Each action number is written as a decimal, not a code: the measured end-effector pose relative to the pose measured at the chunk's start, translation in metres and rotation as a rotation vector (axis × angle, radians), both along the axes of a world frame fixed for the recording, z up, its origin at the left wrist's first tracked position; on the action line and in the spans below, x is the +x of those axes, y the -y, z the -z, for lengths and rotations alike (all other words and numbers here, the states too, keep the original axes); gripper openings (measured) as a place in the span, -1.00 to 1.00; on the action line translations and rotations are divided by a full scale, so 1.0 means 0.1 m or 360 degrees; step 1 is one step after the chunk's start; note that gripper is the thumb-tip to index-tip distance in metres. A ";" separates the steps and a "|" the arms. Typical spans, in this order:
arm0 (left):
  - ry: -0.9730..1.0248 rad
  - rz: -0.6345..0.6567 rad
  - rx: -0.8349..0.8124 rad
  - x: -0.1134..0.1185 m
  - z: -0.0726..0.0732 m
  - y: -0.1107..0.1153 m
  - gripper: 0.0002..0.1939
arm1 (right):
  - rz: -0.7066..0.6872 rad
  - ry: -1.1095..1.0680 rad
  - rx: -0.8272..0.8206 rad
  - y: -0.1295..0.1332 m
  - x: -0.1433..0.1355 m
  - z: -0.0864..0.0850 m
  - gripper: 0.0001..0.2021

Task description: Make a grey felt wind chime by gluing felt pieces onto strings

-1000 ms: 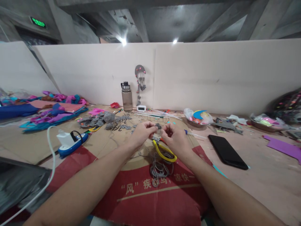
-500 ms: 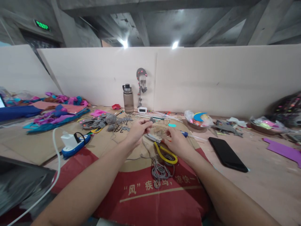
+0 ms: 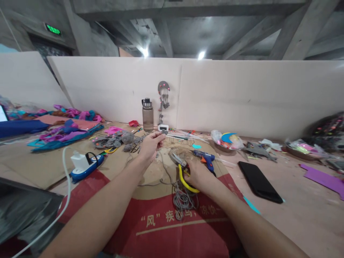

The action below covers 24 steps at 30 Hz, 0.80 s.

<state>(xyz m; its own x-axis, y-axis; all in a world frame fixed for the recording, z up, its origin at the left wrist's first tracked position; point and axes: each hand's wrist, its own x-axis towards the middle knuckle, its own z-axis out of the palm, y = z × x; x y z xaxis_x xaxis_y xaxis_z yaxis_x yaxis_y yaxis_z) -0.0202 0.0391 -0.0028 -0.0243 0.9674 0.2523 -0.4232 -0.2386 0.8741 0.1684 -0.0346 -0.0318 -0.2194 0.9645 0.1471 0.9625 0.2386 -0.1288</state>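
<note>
Grey pc (image 3: 165, 132): far, L hand (image 3: 150, 145) pinching it | R hand (image 3: 198, 173): near, at scissors (image 3: 181, 175), grip I can't confirm | I'd keep cord (image 3: 183, 201) clear.

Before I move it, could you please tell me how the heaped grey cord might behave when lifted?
The grey cord would probably droop limply, given its slack loops. It may tangle, since its coils overlap.

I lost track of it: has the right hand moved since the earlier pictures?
Yes: judged against the phone, the right hand has moved lower in view, to the scissors.
</note>
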 end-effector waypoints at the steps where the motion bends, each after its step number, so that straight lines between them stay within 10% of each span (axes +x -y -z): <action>1: 0.0014 -0.0025 -0.0001 -0.01 -0.01 -0.01 -0.70 | 0.0026 -0.0016 -0.0005 -0.02 0.02 0.00 -0.67; 13: -0.0062 0.0097 -0.0173 0.02 0.05 -0.02 -0.75 | -0.0309 -0.0899 0.0445 -0.20 0.21 -0.01 -0.37; 24: -0.0143 0.0220 -0.0139 0.17 0.08 0.11 -0.82 | -0.0298 -0.0864 0.0694 -0.09 0.12 -0.02 -0.45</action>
